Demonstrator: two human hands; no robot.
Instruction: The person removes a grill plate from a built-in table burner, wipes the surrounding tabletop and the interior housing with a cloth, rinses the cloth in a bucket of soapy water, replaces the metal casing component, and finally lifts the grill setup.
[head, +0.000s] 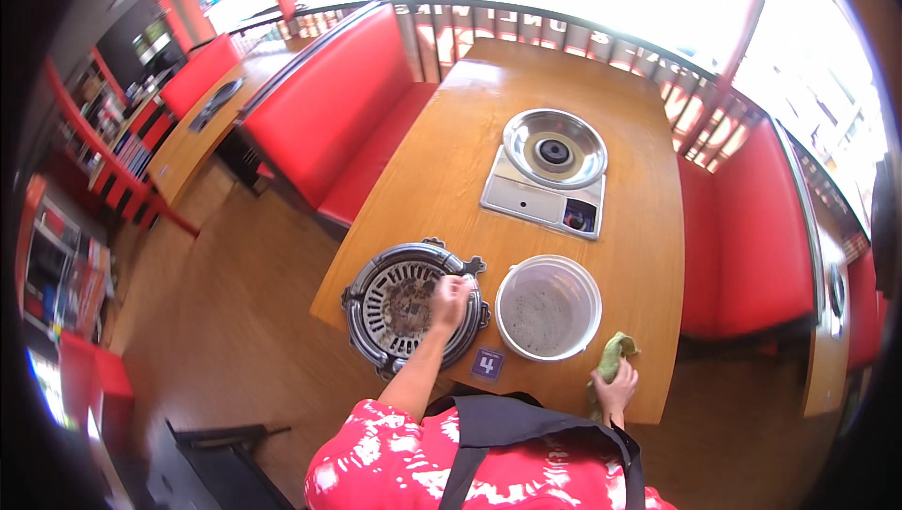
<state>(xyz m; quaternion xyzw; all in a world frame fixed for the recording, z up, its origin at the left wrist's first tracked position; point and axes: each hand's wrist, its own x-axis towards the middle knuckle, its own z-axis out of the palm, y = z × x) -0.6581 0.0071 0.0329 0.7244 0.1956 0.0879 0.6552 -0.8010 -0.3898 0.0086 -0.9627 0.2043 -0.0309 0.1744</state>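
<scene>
My left hand (451, 301), blurred and with its fingers curled, is over the right side of a round grill plate (379, 304) with slots and a stained, browned middle. A dark metal ring surrounds the plate near the table's front left corner. Whether the fingers hold anything is hard to make out. At the front right edge, my right hand (616, 389) grips a green cloth (614, 355) that rests on the wooden table (451, 179). Between my hands stands a white plastic bucket (596, 291) with greyish, specked contents at its bottom.
Farther back on the table sits a portable stove (518, 196) with a shiny round metal bowl (518, 158) on top. A purple card (487, 364) bearing a number lies near the front edge. Red padded benches (331, 108) flank both sides. A slatted railing (557, 34) runs behind.
</scene>
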